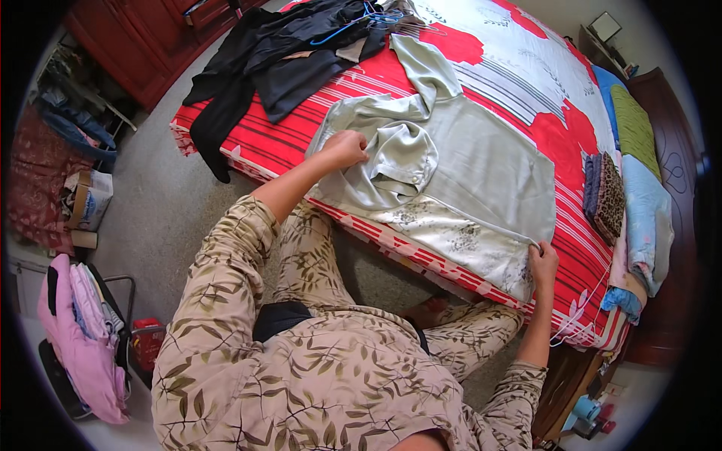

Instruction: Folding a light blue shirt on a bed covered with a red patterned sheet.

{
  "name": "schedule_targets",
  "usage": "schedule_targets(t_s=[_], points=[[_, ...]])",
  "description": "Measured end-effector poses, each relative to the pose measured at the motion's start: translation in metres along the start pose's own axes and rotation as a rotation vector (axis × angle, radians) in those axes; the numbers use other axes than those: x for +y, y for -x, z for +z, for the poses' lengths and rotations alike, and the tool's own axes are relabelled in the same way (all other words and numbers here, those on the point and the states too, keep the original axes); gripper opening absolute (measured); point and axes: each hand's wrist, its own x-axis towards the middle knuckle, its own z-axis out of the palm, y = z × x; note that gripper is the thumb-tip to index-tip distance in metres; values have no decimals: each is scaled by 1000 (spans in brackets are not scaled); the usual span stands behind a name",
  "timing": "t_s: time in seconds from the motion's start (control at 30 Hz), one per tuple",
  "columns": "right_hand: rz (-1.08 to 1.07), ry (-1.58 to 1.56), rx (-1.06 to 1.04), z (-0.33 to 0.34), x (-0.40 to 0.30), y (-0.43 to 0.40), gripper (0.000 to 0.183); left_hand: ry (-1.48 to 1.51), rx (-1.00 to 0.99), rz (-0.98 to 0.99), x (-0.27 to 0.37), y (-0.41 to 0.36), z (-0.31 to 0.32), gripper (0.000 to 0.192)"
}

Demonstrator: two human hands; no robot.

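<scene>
A pale grey-green satin shirt (491,152) lies spread on the bed in front of me. One sleeve reaches towards the far side, while a buttoned cuff (414,179) sits bunched near its left part. My left hand (345,149) has its fingers closed on the satin beside this bunched sleeve. At the shirt's near right corner, my right hand (544,265) pinches the hem between thumb and fingers. White satin with a grey floral print (462,231) shows below the shirt along the bed's edge; whether it is part of the same garment cannot be told.
Dark clothes (293,62) and blue hangers (361,22) lie at the bed's far left. Folded cloths (603,197) and a light blue quilt (646,220) rest by the wooden headboard (671,152). A chair piled with clothes (84,338) stands left, near a cardboard box (82,200).
</scene>
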Motion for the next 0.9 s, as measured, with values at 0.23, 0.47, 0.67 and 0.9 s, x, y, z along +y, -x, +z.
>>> schedule_targets(t_s=[0.23,0.47,0.67,0.9], points=[[-13,314,66,0,-15,16,22,171,177,76,14,-18,6,25],[-359,1,42,30,-110,-23,37,433,324,263,-4,-47,24,24],[-636,-180,-40,92,-271,-38,52,379,289,219,-2,-45,39,22],[-604,258,-92,149,-303,-64,47,350,339,127,6,-36,39,23]])
